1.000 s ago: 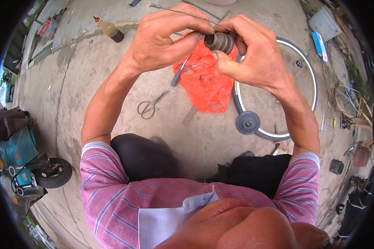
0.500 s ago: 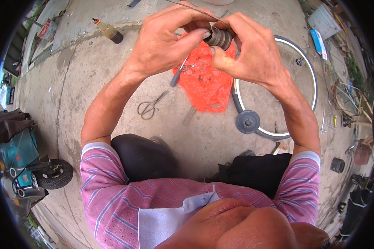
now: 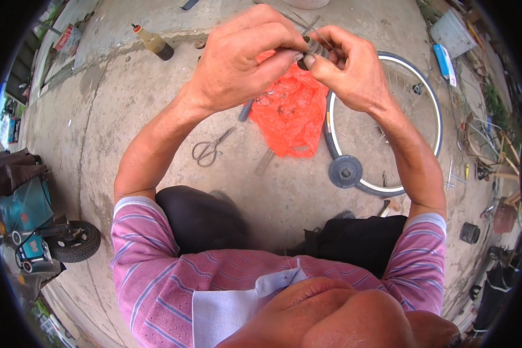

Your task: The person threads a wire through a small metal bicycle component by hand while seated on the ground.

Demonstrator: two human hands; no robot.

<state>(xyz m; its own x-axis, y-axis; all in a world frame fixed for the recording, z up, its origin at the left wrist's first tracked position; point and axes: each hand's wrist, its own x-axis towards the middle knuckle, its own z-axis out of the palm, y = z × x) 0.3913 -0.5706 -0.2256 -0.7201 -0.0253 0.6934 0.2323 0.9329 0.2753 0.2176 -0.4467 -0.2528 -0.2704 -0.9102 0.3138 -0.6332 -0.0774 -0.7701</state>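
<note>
High in the view, my right hand (image 3: 354,72) grips a small dark ribbed metal cylinder (image 3: 316,49) that looks like a wheel hub. My left hand (image 3: 240,66) is at its left end, thumb and forefinger pinched together by the rim; what they hold, if anything, is too small to make out. Thin metal rods (image 3: 298,21) stick out beyond my fingers. Beneath my hands an orange-red plastic bag (image 3: 290,119) lies spread on the concrete, small rings and bits on it. A dark-handled tool (image 3: 245,111) pokes out from under my left hand.
Scissors (image 3: 206,152) lie left of the bag, and a flat metal strip (image 3: 264,163) below it. To the right rests a bicycle wheel (image 3: 439,119) with a black disc (image 3: 345,171) against it. An oil bottle (image 3: 153,43) stands upper left; a teal vehicle (image 3: 26,214) is far left.
The ribbed cylinder has turned and moved slightly right, now more covered by my fingers. My left thumb and forefinger have come together at its end. My left hand covers more of the dark-handled tool.
</note>
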